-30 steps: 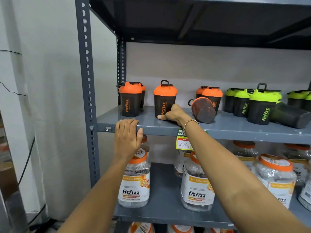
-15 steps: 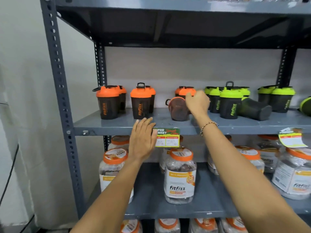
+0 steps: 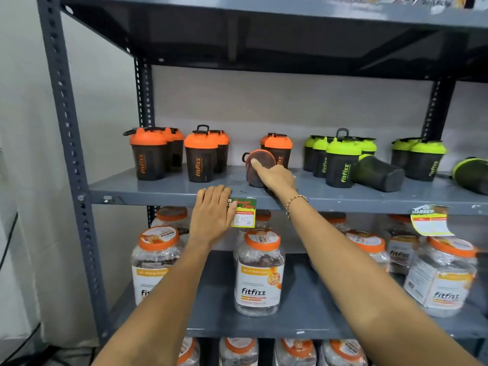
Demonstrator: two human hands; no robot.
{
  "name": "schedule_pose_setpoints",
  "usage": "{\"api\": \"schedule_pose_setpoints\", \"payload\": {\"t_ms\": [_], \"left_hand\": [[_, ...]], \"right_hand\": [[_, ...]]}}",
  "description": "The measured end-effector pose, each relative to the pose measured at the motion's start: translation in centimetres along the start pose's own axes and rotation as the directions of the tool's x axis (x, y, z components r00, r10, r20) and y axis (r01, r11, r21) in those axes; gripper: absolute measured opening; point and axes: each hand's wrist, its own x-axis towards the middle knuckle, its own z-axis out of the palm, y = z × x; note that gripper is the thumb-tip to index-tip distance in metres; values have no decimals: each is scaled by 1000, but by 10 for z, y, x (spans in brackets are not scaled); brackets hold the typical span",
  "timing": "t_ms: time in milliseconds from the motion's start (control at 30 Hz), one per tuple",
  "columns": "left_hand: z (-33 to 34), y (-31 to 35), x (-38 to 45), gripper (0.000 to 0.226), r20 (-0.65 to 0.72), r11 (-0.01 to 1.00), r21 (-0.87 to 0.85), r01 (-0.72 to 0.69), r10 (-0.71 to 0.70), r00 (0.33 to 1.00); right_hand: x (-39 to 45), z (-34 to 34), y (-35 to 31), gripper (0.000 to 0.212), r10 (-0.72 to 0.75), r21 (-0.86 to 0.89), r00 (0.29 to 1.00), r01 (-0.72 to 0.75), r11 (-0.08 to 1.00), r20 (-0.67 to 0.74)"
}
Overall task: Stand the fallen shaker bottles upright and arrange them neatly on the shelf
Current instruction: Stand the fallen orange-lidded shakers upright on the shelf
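Bare shelf point(image 3: 169, 187) strip open along front edge, at 9 o'clock from fallen orange shaker point(image 3: 257, 167). Narrow gaps between upright orange shakers point(image 3: 202, 157). Blocked at 3 o'clock by green shakers point(image 3: 342, 165) and toppled green shaker point(image 3: 380, 174) lying just beside them. Right hand point(image 3: 277, 178) on fallen orange shaker; left hand point(image 3: 212, 215) over shelf lip. Clear headroom at 12 o'clock under upper shelf point(image 3: 264, 11).

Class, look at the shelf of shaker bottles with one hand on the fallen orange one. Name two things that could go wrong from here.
1. The right hand rests on the fallen orange shaker close to an upright orange shaker; lifting it could knock that neighbour over.
2. The fallen green shaker leans against an upright green shaker; a jolt to the shelf could roll it towards the edge.
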Motion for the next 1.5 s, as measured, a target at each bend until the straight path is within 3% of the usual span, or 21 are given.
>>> {"api": "schedule_pose_setpoints", "payload": {"t_ms": [167, 267, 400, 533, 667, 800, 900, 1000, 1067, 1300, 1400, 1500], "left_hand": [[6, 0, 0, 40, -68, 1000, -22, 2, -4, 998], [9, 1, -1, 40, -88, 1000, -28, 10, -12, 996], [8, 2, -2, 42, -79, 999, -31, 21, -24, 997], [9, 2, -2, 42, -66, 999, -33, 31, -33, 997], [8, 2, -2, 42, -57, 999, -34, 37, -39, 998], [6, 3, -2, 42, -52, 999, -35, 41, -43, 998], [5, 3, -2, 43, -49, 998, -47, 42, -44, 998], [4, 3, -2, 43, -36, 998, -50, 46, -47, 998], [5, 3, -2, 43, -33, 998, -54, 43, -45, 998], [9, 1, -2, 42, -87, 998, -57, 19, -23, 996], [10, 0, -2, 40, -117, 998, -61, 6, -13, 993], [11, 0, -2, 39, -134, 998, -62, -1, -7, 991]], "right_hand": [[4, -5, 5, 68, -47, -39, 995, 43, 998, -93], [1, -8, 7, 73, -121, -163, 980, 95, 982, -159], [-3, -6, 10, 83, -214, -250, 971, 181, 951, -111], [0, -8, 12, 72, -196, -119, 977, 186, 975, -83], [7, -14, 12, 75, -63, 109, 998, 62, 992, 3], [10, -20, 6, 73, -32, 145, 998, 24, 989, 58], [11, -18, 4, 59, -76, 31, 997, 76, 997, 11], [6, -7, 10, 73, -141, -102, 981, 128, 986, -129], [4, -2, 14, 80, -180, -142, 972, 159, 977, -151], [11, -4, 5, 68, -239, -94, 968, 231, 968, -83], [15, -8, 1, 78, -108, 39, 994, 107, 993, 31], [18, -21, -4, 68, -15, 261, 980, -38, 965, 196]]}}
